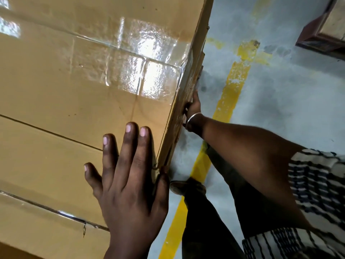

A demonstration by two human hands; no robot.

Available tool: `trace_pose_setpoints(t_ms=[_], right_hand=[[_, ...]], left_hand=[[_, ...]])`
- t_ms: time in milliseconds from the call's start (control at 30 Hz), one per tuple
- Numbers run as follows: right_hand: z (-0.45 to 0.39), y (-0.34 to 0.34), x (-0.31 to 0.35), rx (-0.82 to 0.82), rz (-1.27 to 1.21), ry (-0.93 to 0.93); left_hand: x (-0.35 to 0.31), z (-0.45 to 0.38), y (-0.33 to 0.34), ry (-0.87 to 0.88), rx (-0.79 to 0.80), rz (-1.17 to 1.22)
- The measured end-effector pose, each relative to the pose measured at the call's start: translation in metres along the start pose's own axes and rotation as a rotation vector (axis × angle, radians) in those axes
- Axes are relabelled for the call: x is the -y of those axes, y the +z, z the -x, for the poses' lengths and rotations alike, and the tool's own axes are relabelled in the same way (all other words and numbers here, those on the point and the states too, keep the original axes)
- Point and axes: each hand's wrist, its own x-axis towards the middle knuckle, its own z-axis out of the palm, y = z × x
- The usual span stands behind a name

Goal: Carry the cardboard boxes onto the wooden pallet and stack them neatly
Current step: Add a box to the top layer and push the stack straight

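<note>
right of the cardboard box (74,90): open grey floor (289,100) (yellow line (231,86) painted on it). person's foot (186,186) stands just beside its lower corner; another box (324,25) sits well apart, upper right.

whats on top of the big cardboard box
The left hand lies flat on the cardboard box, fingers straight, beside glossy clear tape. The right hand is on the box's side face. What is under the box is hidden.
</note>
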Motion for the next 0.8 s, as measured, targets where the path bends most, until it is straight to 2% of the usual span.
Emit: trace_pose_setpoints(t_ms=[67,200,333,500,633,700,800], right_hand=[[0.036,0.007,0.022,-0.015,0.025,0.04],[0.05,0.001,0.03,0.022,0.104,0.123],[0.072,-0.003,-0.01,-0.022,0.131,0.14],[0.083,0.016,-0.071,-0.008,0.15,0.306],[0.073,0.02,-0.078,-0.039,0.071,0.294],[0.074,0.012,-0.079,0.006,0.046,0.276],[0.081,0.001,-0.082,0.024,0.133,0.255]], left_hand=[[0.0,-0.001,0.001,-0.006,0.003,-0.003],[0.0,0.0,0.001,-0.002,0.006,-0.007],[0.0,-0.001,0.001,-0.006,0.03,-0.048],[-0.002,0.002,-0.001,0.026,0.092,-0.09],[-0.002,0.0,-0.003,0.037,0.107,-0.099],[-0.001,0.001,-0.004,0.046,0.112,-0.087],[-0.002,0.003,-0.007,0.049,0.12,-0.066]])
